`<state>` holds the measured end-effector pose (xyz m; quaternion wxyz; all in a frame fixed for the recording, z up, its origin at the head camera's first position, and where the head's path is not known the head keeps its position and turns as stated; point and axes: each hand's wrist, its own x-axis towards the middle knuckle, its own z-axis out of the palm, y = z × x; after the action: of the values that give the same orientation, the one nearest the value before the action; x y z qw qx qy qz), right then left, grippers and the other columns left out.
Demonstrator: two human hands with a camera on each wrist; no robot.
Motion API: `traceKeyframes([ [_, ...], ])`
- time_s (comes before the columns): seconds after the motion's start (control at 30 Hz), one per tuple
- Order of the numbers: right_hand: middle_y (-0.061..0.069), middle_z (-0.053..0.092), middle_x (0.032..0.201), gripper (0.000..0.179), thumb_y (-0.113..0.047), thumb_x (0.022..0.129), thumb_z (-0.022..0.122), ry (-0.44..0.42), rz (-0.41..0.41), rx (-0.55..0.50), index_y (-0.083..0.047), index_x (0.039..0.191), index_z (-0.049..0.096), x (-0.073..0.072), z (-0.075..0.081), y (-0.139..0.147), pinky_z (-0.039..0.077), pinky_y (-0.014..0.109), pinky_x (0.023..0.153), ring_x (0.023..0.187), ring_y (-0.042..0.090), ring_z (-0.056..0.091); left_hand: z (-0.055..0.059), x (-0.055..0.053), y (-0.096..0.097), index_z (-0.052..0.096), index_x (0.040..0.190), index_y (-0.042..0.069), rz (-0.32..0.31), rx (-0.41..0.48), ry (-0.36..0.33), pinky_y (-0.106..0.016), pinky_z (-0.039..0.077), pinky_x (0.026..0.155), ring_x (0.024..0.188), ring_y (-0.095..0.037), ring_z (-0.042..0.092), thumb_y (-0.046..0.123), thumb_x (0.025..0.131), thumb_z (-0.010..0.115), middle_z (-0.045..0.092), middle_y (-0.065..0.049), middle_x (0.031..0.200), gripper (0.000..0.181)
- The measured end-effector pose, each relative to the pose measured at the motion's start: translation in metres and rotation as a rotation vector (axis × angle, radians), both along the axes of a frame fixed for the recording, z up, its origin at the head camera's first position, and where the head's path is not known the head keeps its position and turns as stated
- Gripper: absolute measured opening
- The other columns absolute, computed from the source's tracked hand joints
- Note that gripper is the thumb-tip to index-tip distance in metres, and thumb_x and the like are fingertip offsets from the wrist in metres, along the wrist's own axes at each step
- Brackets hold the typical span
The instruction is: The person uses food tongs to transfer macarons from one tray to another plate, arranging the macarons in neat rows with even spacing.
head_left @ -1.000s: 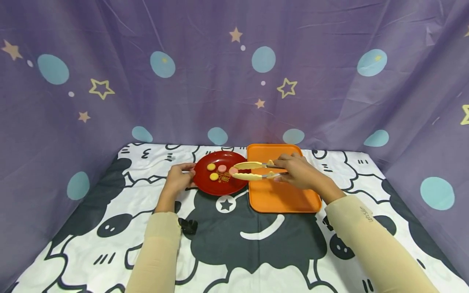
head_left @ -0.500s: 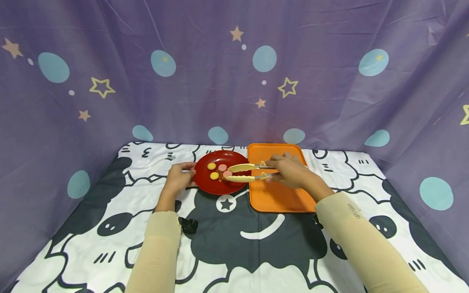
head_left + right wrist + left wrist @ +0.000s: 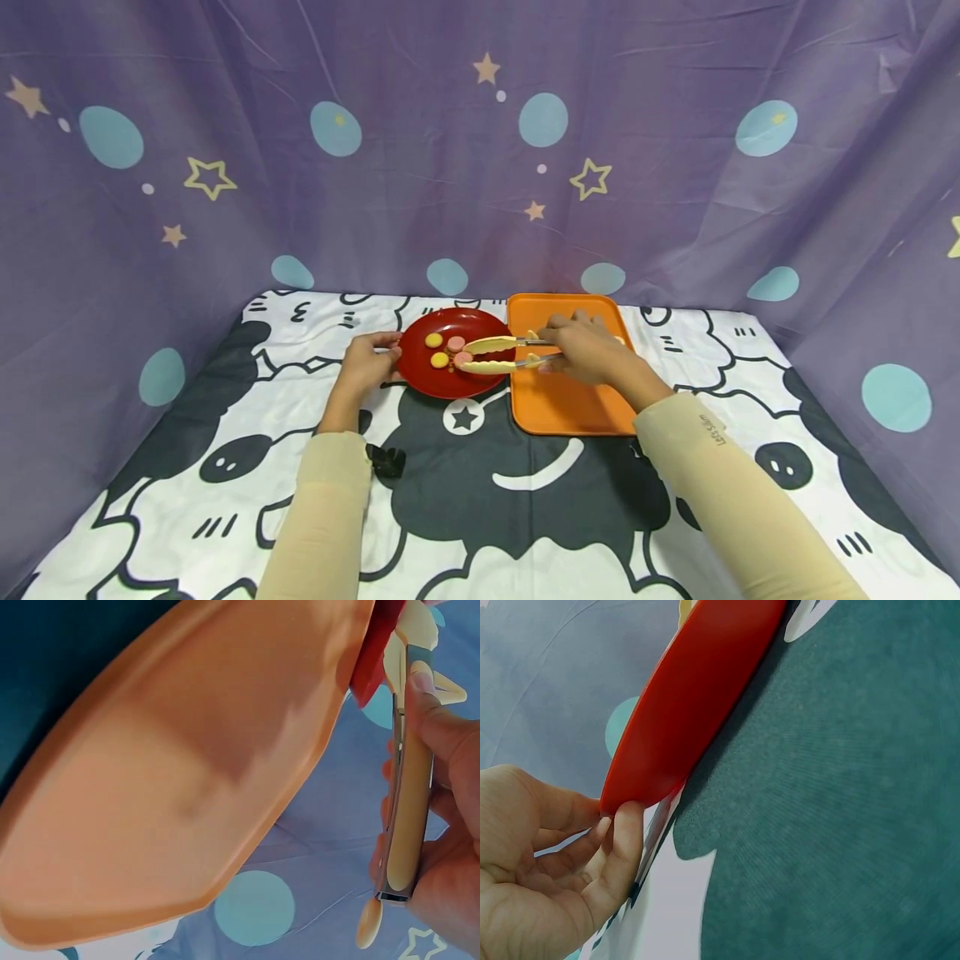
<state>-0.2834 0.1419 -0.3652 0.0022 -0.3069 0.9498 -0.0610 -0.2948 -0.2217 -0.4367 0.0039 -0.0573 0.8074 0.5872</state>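
My left hand (image 3: 367, 362) grips the left rim of a red plate (image 3: 420, 379), its fingers pinching the edge in the left wrist view. On the plate lie two yellow discs (image 3: 433, 340) and a pink disc (image 3: 456, 343). A second pink disc (image 3: 463, 358) is at the tips of pale yellow tongs (image 3: 498, 367), near the first pink one. My right hand (image 3: 588, 346) holds these tongs over the plate's right side, coming from above the orange tray. In the right wrist view, the thumb presses along the tongs' handle (image 3: 411, 817).
An orange tray (image 3: 570, 404) stands against the plate's right side. Beneath everything spreads a cartoon-printed cloth (image 3: 532, 517), and a purple curtain (image 3: 450, 225) hangs behind the table.
My right hand has moved left with the tongs, bringing the second pink disc toward the other discs on the plate. The left hand keeps its hold on the rim.
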Motion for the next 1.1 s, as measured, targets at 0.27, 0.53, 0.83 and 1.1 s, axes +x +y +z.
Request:
traceKeyframes([
  [0.27,0.002,0.062,0.118,0.05,-0.038,0.091,0.078,0.007,-0.023,0.068,-0.015,0.134,0.069,0.002,0.009,-0.01,0.034,0.037,0.073,0.089,0.027,0.045,0.0,0.0,-0.001,0.06,0.138,-0.002,0.001,-0.018,-0.002,-0.025,0.061,0.064,0.069,-0.011,0.067,0.003,0.102,0.053,0.057,-0.021,0.129,0.036],
  [0.53,0.001,0.061,0.115,0.05,-0.039,0.09,0.079,0.029,-0.04,0.136,-0.016,0.133,0.07,0.006,0.016,-0.017,0.032,0.039,0.074,0.087,0.027,0.044,0.002,0.001,0.001,0.06,0.137,-0.003,-0.004,-0.001,0.006,-0.025,0.061,0.063,0.068,-0.01,0.067,0.001,0.102,0.053,0.057,-0.021,0.129,0.036],
  [0.83,0.001,0.06,0.114,0.051,-0.04,0.09,0.079,0.05,-0.042,0.149,-0.016,0.134,0.068,0.01,0.017,-0.018,0.031,0.039,0.074,0.089,0.027,0.044,0.001,0.0,0.001,0.06,0.137,-0.002,0.005,-0.009,-0.004,-0.024,0.061,0.063,0.068,-0.01,0.066,0.002,0.102,0.053,0.058,-0.02,0.129,0.036],
  [1.1,0.004,0.062,0.12,0.054,-0.039,0.089,0.08,0.067,-0.032,0.105,-0.014,0.134,0.068,0.013,0.016,-0.012,0.032,0.039,0.073,0.089,0.029,0.045,0.001,0.0,0.0,0.061,0.137,-0.001,0.002,-0.022,-0.002,-0.025,0.061,0.063,0.068,-0.011,0.067,0.004,0.102,0.054,0.058,-0.019,0.127,0.035],
])
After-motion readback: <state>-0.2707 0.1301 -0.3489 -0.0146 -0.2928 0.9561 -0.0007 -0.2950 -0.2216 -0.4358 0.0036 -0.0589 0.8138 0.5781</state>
